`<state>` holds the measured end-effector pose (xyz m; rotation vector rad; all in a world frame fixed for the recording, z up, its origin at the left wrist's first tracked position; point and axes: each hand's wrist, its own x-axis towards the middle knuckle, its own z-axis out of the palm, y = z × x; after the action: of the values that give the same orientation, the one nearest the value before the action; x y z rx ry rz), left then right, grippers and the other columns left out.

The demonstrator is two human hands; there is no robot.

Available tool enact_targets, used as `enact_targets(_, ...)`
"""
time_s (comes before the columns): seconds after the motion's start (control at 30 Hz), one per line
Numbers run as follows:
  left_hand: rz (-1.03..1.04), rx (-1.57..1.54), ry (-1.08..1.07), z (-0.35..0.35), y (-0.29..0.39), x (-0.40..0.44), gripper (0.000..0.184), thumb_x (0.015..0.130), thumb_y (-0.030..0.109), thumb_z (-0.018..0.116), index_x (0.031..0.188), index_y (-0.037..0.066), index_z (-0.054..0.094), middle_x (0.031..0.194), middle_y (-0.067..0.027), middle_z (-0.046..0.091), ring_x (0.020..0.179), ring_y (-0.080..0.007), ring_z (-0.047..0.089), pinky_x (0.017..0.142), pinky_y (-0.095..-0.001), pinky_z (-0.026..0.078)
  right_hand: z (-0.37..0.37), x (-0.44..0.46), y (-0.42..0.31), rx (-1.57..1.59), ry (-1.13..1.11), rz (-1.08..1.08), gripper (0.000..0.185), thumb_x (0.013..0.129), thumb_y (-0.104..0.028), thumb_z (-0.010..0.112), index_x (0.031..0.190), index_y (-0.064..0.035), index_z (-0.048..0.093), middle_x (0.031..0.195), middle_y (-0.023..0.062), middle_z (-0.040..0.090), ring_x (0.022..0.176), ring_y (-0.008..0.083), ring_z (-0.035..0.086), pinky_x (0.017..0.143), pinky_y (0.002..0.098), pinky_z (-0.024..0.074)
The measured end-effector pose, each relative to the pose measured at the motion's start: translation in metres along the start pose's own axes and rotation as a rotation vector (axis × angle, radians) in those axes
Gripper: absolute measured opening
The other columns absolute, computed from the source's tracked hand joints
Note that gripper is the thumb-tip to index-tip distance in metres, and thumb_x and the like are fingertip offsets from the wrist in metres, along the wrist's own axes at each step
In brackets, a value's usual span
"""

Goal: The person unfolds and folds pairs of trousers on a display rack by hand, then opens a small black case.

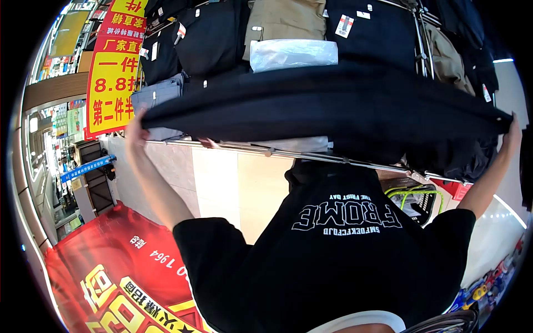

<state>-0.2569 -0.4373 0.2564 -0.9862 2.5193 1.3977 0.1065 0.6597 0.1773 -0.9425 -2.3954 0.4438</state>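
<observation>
A long black garment [311, 105], possibly a pair of trousers, is stretched sideways across the view between my two hands. My left hand [136, 130] is closed on its left end, and my right hand [513, 133] grips the right end near a small button-like spot. The cloth sags in the middle and is slightly blurred. It hangs over a rack of clothes and covers part of it. Just behind the garment lies a clear plastic-wrapped package [294, 54]. Folded grey trousers [158, 95] are close to my left hand.
Dark trousers [372, 33] with paper tags and khaki trousers [286, 19] lie on the rack with its metal rail [266, 151]. A yellow-and-red sign [112, 83] stands at left. Below are a red printed cover [127, 261] and a black basket with green handles [422, 201].
</observation>
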Motion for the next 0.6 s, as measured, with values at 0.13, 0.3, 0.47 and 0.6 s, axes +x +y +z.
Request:
enact_targets(0.13, 0.125, -0.405, -0.017, -0.057, 0.07, 0.011, 0.02, 0.077, 0.029, 0.072, 0.082, 0.013, 0.062, 0.063, 0.0, 0.057, 0.035, -0.0033, 0.029, 0.033, -0.016, 0.022, 0.004, 0.062, 0.019, -0.633, 0.052, -0.319, 0.037, 0.088, -0.001, 0.048, 0.124, -0.0086, 0.058, 0.108, 0.0097, 0.063, 0.096, 0.0175, 0.059, 0.089, 0.0272, 0.045)
enact_targets(0.3, 0.084, -0.378, 0.103, -0.067, 0.021, 0.054, 0.013, 0.075, 0.02, 0.067, 0.077, 0.012, 0.057, 0.062, 0.0002, 0.054, 0.036, -0.0057, 0.033, 0.033, -0.0158, 0.026, 0.037, 0.03, -0.012, 0.077, 0.207, 0.137, 0.028, 0.083, -0.017, 0.061, 0.104, -0.0005, 0.066, 0.097, 0.0119, 0.065, 0.087, 0.017, 0.06, 0.081, 0.0308, 0.0479)
enact_targets(0.47, 0.004, -0.378, 0.099, -0.035, -0.01, 0.073, 0.012, 0.074, 0.019, 0.066, 0.076, 0.01, 0.057, 0.057, -0.0005, 0.052, 0.036, -0.0087, 0.04, 0.032, -0.019, 0.027, 0.08, 0.01, -0.067, 0.582, 0.289, 0.629, 0.041, 0.074, -0.03, 0.072, 0.095, 0.0043, 0.069, 0.092, 0.0132, 0.065, 0.085, 0.0161, 0.06, 0.079, 0.0328, 0.0481)
enact_targets(0.6, 0.012, -0.334, 0.154, -0.025, 0.021, 0.12, 0.011, 0.076, 0.02, 0.066, 0.077, 0.01, 0.061, 0.061, -0.0014, 0.054, 0.04, -0.0102, 0.043, 0.034, -0.0207, 0.029, 0.122, 0.011, -0.151, 0.376, 0.163, 0.523, 0.046, 0.071, -0.034, 0.072, 0.097, 0.0033, 0.07, 0.101, 0.0142, 0.065, 0.096, 0.0194, 0.057, 0.088, 0.0303, 0.0419)
